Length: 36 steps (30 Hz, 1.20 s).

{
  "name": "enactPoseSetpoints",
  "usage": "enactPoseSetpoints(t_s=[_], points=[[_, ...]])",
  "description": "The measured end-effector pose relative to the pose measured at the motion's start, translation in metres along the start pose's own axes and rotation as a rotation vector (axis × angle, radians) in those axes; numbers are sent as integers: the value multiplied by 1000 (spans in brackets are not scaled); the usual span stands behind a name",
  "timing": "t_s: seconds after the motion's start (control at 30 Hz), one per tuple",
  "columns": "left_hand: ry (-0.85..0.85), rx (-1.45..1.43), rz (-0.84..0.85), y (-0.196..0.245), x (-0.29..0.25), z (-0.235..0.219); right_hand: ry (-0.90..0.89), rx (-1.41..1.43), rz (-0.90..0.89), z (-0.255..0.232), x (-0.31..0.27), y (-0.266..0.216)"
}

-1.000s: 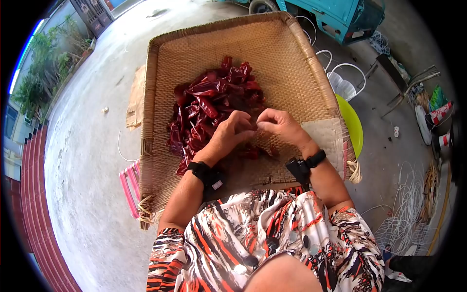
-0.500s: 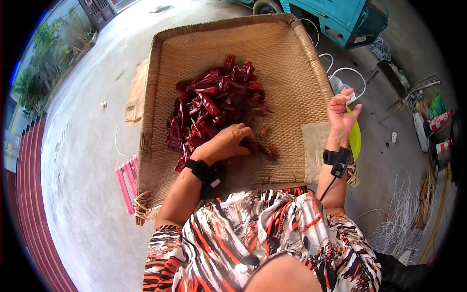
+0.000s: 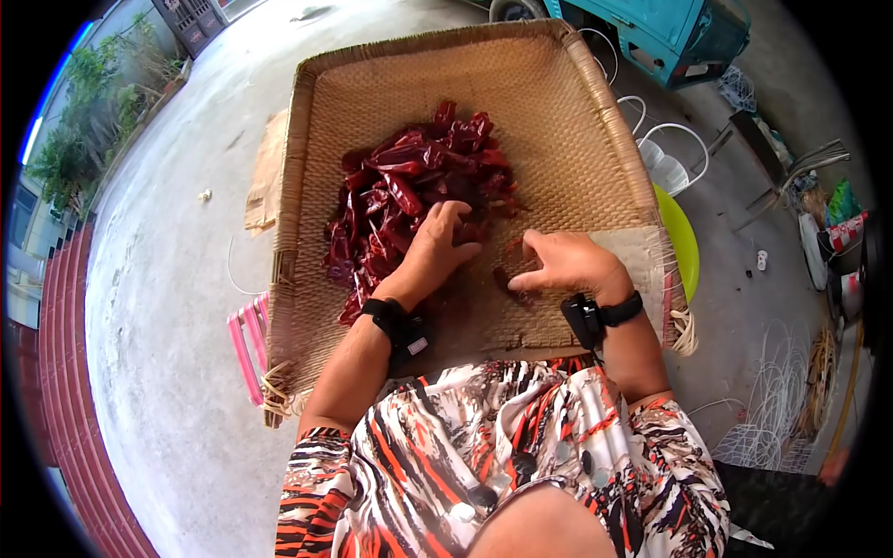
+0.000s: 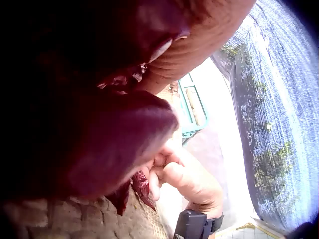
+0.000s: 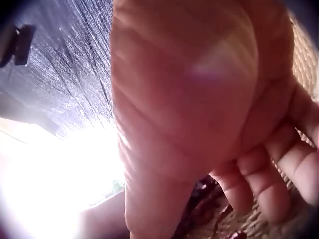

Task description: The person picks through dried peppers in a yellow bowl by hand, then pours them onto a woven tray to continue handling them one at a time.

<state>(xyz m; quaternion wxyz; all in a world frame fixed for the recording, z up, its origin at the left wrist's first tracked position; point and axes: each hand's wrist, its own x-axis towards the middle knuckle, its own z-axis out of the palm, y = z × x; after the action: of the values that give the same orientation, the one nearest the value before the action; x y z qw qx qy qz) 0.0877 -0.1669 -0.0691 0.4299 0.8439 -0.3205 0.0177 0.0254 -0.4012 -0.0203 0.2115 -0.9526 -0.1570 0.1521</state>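
Dark red, glossy dried chili peppers (image 3: 400, 191) lie heaped in the left and middle of a woven basket tray (image 3: 558, 121). My left hand (image 3: 430, 256) rests over the heap's right edge, thumb and forefinger apart; red bits (image 4: 118, 79) show among its shadowed fingers in the left wrist view. I cannot tell whether it grips a pepper. To its right, my right hand (image 3: 572, 265) hovers low over the weave, thumb apart from the fingers. Its palm (image 5: 194, 89) shows nothing held, and chili scraps lie near its fingertips (image 5: 274, 201).
A cloth patch (image 3: 628, 256) covers the tray's right side. Beyond that edge stand a yellow-green basin (image 3: 681, 242) and a white bucket (image 3: 665, 172). A pink striped stool (image 3: 249, 344) is at the left, cardboard (image 3: 265, 177) behind it. A teal vehicle (image 3: 670, 42) stands at the back.
The hands came apart, and my right hand swung out past the tray's right edge, then back in over the tray. My left hand dipped to the heap and has since lifted slightly.
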Motion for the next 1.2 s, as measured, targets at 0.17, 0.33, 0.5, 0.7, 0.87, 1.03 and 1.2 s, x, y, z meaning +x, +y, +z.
enactPoseSetpoints(t_s=[0.17, 0.33, 0.5, 0.7, 0.87, 1.03, 1.2], points=[[-12, -23, -17, 7, 0, -3, -85, 13, -129, 14, 8, -8], [-128, -78, 59, 4, 2, -4, -12, 127, -202, 30, 18, 0], [-176, -38, 99, 8, -1, -5, 84, 495, -91, 17, 17, -6], [-297, -270, 120, -1, 2, -3, 77, 678, -172, 29, 25, 8], [-356, -699, -93, -2, 0, -6, 54, 827, -207, 27, 27, 8], [-326, -686, -137, -3, 1, -5, 96, 813, -167, 26, 25, -1], [-300, -737, -175, -9, 1, -2, 198, 794, -217, 40, 35, 11]])
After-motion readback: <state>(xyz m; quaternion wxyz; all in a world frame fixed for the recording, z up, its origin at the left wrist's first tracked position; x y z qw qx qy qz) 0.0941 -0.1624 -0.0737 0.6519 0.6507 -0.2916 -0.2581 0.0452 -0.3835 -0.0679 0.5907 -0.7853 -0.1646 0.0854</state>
